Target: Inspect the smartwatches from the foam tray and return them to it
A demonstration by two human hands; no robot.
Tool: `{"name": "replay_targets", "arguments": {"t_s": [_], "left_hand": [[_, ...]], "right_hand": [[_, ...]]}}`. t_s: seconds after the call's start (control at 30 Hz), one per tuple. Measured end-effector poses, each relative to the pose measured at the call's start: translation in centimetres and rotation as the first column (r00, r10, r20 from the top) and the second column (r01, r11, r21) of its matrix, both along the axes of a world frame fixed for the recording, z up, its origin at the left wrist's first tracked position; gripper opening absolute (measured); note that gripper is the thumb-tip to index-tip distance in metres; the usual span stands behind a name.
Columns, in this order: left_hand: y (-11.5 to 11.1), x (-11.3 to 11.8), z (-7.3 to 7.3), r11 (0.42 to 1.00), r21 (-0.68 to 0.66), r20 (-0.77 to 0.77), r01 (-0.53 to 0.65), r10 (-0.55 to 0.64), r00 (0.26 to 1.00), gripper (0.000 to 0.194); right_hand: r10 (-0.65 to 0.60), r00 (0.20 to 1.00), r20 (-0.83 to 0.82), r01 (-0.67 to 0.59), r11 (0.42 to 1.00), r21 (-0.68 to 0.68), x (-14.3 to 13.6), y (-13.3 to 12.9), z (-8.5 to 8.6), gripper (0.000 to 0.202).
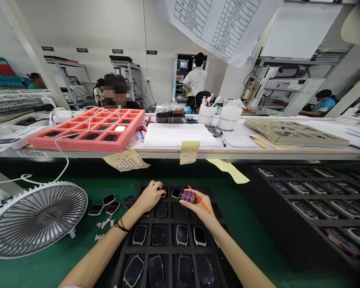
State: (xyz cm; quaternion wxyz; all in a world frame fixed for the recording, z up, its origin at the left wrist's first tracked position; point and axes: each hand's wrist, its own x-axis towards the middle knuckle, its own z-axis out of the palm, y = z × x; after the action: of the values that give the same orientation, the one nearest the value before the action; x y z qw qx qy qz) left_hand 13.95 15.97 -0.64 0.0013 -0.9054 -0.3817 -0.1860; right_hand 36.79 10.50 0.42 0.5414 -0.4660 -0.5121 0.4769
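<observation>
A black foam tray [172,250] lies in front of me, its compartments holding several smartwatches without straps. At its far left, my left hand [151,197] reaches down with curled fingers pinching the edge of a smartwatch [162,193]. Another smartwatch [176,193] sits in the compartment to the right. My right hand [201,206] is closed over the tray's far right part. Between its thumb and fingers is a purple piece with raised segments [188,196], whose exact kind I cannot make out. A thin orange stick [202,202] lies slantwise across the same hand.
Left of the tray are loose watches [109,199], small pale scraps [105,224] and a round fan [48,218]. A second black tray of watches [312,200] stands right. The shelf [168,153] ahead bears a pink foam tray [126,140] and papers. People sit beyond.
</observation>
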Motion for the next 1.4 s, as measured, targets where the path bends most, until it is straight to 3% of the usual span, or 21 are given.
{"name": "replay_targets", "arguments": {"t_s": [0.3,0.43,0.77,1.1,1.4], "left_hand": [[1.5,0.5,-0.2,0.999,-0.008,-0.095,0.044,-0.044,0.994,0.03],[1.8,0.5,-0.3,1.0,-0.015,-0.042,0.028,-0.028,0.999,0.029],[1.2,0.0,-0.3,0.998,0.033,-0.049,0.052,-0.051,0.998,0.026],[0.8,0.4,-0.5,0.998,0.068,-0.066,-0.019,0.024,0.998,0.022],[0.7,0.6,-0.9,0.997,0.063,-0.043,-0.052,0.055,0.998,0.027]], "right_hand": [[0.015,1.0,-0.011,-0.015,0.999,-0.049,-0.3,0.0,-0.4,0.045],[0.018,0.999,-0.035,-0.021,0.998,-0.062,-0.4,-0.1,-0.4,0.047],[0.05,0.994,-0.093,-0.06,0.992,-0.111,-0.5,-0.1,-0.7,0.046],[0.006,0.996,-0.085,-0.018,0.991,-0.135,-0.7,-0.4,-0.1,0.045],[-0.035,0.993,-0.112,0.025,0.996,-0.086,0.0,-0.3,-1.3,0.046]]}}
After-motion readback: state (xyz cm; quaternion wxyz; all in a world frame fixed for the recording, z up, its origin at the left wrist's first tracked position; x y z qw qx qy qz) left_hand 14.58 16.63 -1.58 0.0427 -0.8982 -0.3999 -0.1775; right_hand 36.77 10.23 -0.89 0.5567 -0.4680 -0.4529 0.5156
